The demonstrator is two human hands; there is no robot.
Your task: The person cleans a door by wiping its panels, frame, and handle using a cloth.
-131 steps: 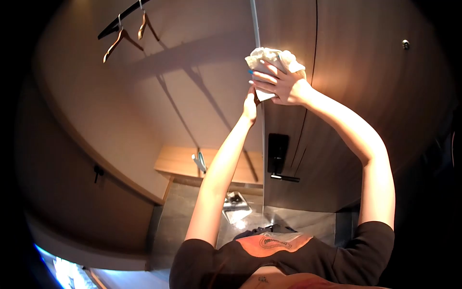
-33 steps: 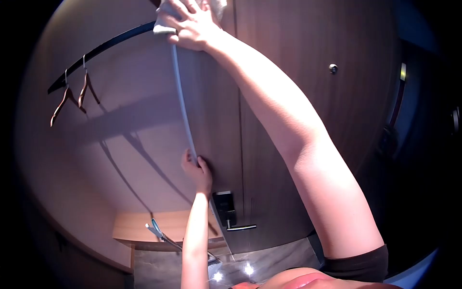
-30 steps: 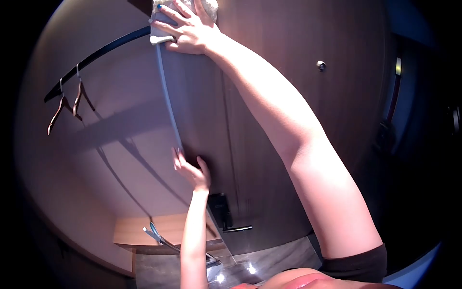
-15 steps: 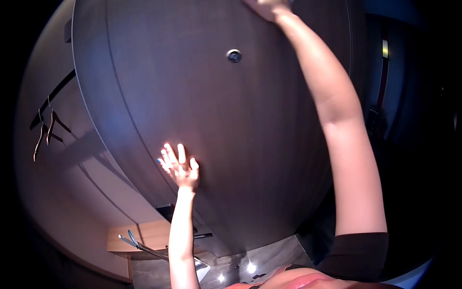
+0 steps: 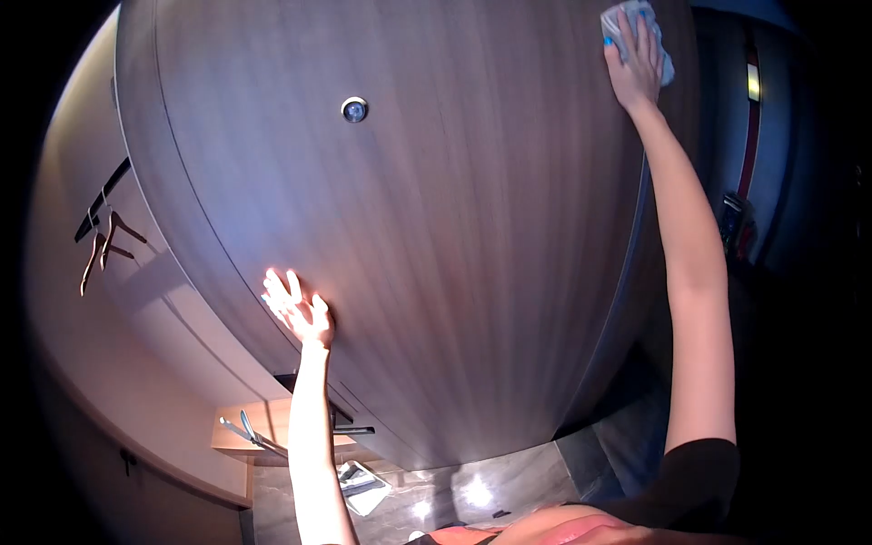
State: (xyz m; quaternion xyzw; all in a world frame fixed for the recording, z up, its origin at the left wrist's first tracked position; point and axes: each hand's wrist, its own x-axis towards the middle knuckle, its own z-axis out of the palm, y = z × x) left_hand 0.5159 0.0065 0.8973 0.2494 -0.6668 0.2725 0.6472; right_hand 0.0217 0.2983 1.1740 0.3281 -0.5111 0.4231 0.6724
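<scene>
A wood-grain door (image 5: pixel 436 227) with a round peephole (image 5: pixel 354 110) fills the middle of the view. My right hand (image 5: pixel 639 68) presses a pale cloth (image 5: pixel 661 56) to the door near its upper right edge, fingers spread over the cloth. Lower on the left side of the door, my left hand (image 5: pixel 300 311) rests with its fingers apart and nothing in it. Below that hand, the door handle (image 5: pixel 354 430) is partly hidden by my left forearm.
Two wooden hangers (image 5: pixel 116 238) hang from a black rail (image 5: pixel 102 202) on the left. Below is a wooden ledge (image 5: pixel 232 438) with a long-handled tool (image 5: pixel 250 431) beside it. A dustpan-like object (image 5: pixel 363 490) stands on the shiny floor (image 5: pixel 536 472).
My right hand has moved with the cloth from the door's left edge across to its upper right. My left hand has gone from the edge onto the door's face, its fingers now spread.
</scene>
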